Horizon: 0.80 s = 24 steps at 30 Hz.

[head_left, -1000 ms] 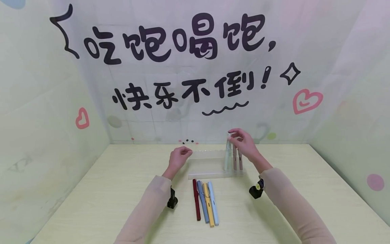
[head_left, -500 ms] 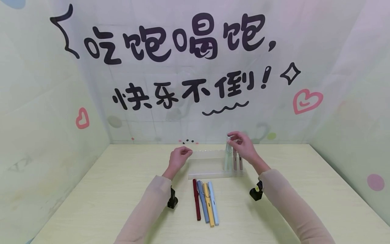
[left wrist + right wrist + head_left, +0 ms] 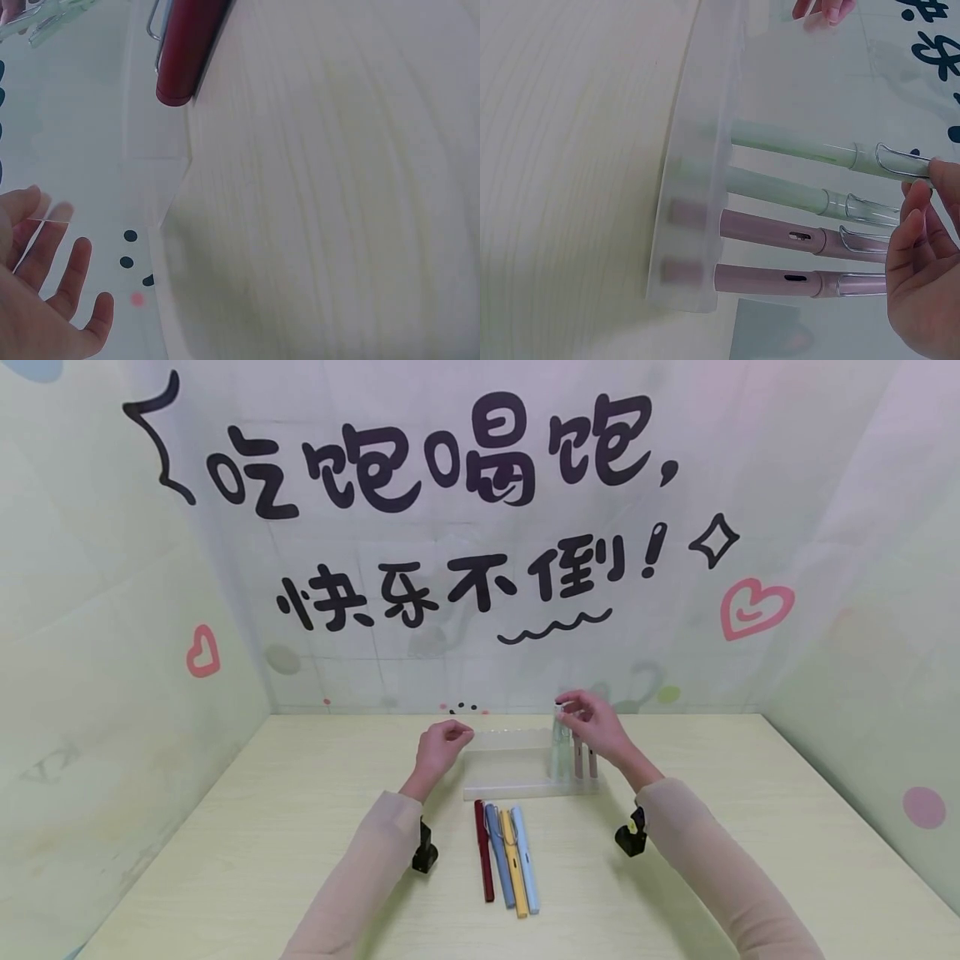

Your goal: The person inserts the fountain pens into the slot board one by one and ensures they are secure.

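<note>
Nearest in my head feed, on the pale wood-grain surface, four capped pens lay side by side: dark red pen, blue pen, yellow pen, light blue pen. They lay close enough that lifting one, I judged, could roll its neighbour. I put all the pens down as light, stiff and smooth, apt to slip if pinched loosely.

Just beyond stood the clear rack. The pale green pen was leftmost of those standing there, lower end at the front lip; whether fully seated I could not tell. The right hand's grip pinched it at the cap end by the clip, a sound hold, I thought, leaving the barrel clear. The rack looked like thin plastic: light, liable to skid or crack, best steadied at an edge. The left hand's grip pinched its upper left corner.

In the way, right of the held pen: a second green pen just beside, then two mauve pens, clip ends partly hidden by fingers. Farthest back hung the backdrop with black lettering.
</note>
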Available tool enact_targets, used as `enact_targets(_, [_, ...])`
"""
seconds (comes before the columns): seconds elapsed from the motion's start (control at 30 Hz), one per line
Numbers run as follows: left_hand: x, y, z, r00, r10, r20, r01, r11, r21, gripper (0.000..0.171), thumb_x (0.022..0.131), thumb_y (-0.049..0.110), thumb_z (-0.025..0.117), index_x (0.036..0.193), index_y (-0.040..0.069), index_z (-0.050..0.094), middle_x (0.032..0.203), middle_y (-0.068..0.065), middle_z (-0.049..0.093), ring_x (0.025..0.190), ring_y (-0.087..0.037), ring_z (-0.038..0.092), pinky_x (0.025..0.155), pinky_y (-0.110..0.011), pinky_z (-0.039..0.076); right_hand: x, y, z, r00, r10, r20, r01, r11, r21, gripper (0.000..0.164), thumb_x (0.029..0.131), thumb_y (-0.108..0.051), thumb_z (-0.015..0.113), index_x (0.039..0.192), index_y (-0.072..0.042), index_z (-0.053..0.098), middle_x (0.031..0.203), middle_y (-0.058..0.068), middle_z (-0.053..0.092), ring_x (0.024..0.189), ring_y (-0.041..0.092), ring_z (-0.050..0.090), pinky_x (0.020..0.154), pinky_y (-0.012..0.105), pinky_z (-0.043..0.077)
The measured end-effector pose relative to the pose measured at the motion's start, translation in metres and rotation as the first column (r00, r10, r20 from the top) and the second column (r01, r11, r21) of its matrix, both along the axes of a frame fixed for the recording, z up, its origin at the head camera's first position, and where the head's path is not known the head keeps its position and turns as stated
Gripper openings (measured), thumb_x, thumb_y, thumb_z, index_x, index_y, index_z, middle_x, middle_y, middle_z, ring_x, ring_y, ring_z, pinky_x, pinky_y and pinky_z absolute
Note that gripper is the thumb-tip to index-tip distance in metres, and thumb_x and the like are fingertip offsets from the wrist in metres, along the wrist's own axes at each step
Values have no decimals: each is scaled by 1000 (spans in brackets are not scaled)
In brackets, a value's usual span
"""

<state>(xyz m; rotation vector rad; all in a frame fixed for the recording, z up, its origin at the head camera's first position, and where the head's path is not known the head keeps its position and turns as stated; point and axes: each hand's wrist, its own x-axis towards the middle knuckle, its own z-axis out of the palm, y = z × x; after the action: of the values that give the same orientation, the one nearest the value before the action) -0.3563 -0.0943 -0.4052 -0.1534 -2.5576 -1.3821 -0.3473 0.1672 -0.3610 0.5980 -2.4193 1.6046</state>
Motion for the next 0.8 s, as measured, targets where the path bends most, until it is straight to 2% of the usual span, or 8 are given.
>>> enact_targets(0.27, [1,1,1,1000,5,9,-5,1000,0,16,85,19,60,93,7,66,89,-5,64,86,-19,58,75,-34,46,-3,0,-3,1000,5,10,-5,999,32,26,86,-11,58,108,0,54,93,16,58,67,25,54,58,42,48])
enact_targets(0.43, [0,0,0,1000,1,3,-1,1000,-4,15,85,18,60,93,6,66,89,-5,64,86,-19,58,74,-34,46,-3,0,-2,1000,-16,0,16,997,70,25,86,-14,59,108,-2,55,92,13,58,70,24,54,58,38,48])
enact_targets(0.57, [-1,0,0,1000,6,12,-6,1000,3,16,85,19,60,93,7,66,89,-4,64,85,-18,58,74,-33,46,-3,0,0,999,-40,-31,43,994,100,25,85,-15,59,106,-2,57,79,10,55,67,24,51,56,31,43])
enact_targets(0.8, [0,0,0,1000,-1,6,1,1000,4,16,85,18,60,93,6,65,89,-5,64,85,-19,59,74,-34,47,-8,-2,-2,996,-75,-54,82,988,132,24,85,-15,59,106,-3,59,59,3,45,51,15,39,45,26,34])
